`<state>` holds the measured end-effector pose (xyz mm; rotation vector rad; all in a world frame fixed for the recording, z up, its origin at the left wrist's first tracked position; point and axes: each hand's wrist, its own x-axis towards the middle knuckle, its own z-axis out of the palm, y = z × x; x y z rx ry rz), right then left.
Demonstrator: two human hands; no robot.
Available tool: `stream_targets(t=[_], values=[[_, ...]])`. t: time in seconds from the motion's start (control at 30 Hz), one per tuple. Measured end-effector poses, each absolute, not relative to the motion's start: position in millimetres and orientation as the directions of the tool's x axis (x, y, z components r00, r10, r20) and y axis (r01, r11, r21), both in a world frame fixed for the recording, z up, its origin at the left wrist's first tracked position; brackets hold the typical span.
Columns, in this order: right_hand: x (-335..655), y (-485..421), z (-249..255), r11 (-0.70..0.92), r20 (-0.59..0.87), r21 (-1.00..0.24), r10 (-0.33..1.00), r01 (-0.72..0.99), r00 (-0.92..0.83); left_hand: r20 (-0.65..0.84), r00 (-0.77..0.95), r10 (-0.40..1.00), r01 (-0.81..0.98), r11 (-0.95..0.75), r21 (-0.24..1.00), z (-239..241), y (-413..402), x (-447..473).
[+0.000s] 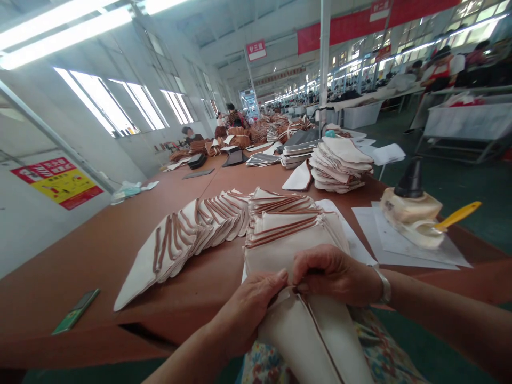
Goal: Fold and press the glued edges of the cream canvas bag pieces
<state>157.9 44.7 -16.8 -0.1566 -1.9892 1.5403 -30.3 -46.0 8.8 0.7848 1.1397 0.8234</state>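
A cream fabric piece with a brown-edged seam down its middle (294,333) hangs over my lap below the table edge. My left hand (256,298) grips its upper left edge between thumb and fingers. At the top of the seam, my right hand (332,272) pinches the same piece, the fingertips of both hands close together. Just beyond them lies a stack of similar cream pieces with brown edging (280,250). To its left, more of these pieces are fanned out in an overlapping row (180,240).
A cream container with a black cone top (412,200) and a yellow-handled brush (456,216) sit on white sheets at the right. Left on the brown table (92,256) lies a green flat packet (76,312). Another pile of cream pieces (340,165) stands farther back. People work in the distance.
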Motion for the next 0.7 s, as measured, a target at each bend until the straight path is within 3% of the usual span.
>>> stream_targets(t=[0.13, 0.27, 0.5, 0.57, 0.7], values=[[160.5, 46.7, -18.0, 0.443, 0.435, -0.862, 0.399, -0.246, -0.807, -0.476, 0.295, 0.829, -0.117, 0.526, 0.843, 5.1, -47.4, -32.8], [162.1, 45.8, -20.5, 0.446, 0.429, -0.862, 0.393, -0.239, -0.813, -0.477, 0.31, 0.822, -0.032, 0.51, 0.859, 2.2, -46.2, -36.0], [170.1, 50.4, -17.8, 0.04, 0.194, -0.979, 0.458, -0.198, -0.867, -0.34, 0.313, 0.887, 0.309, 0.243, 0.919, 15.3, -42.0, -44.0], [169.9, 53.8, -14.2, 0.044, 0.125, -0.992, 0.452, -0.118, -0.883, -0.289, 0.345, 0.893, 0.385, 0.147, 0.911, 22.9, -41.7, -44.0], [165.4, 56.1, -11.9, 0.078, 0.07, -0.996, 0.277, -0.051, -0.958, -0.225, 0.393, 0.891, 0.452, 0.026, 0.892, 33.2, -43.3, -41.7]])
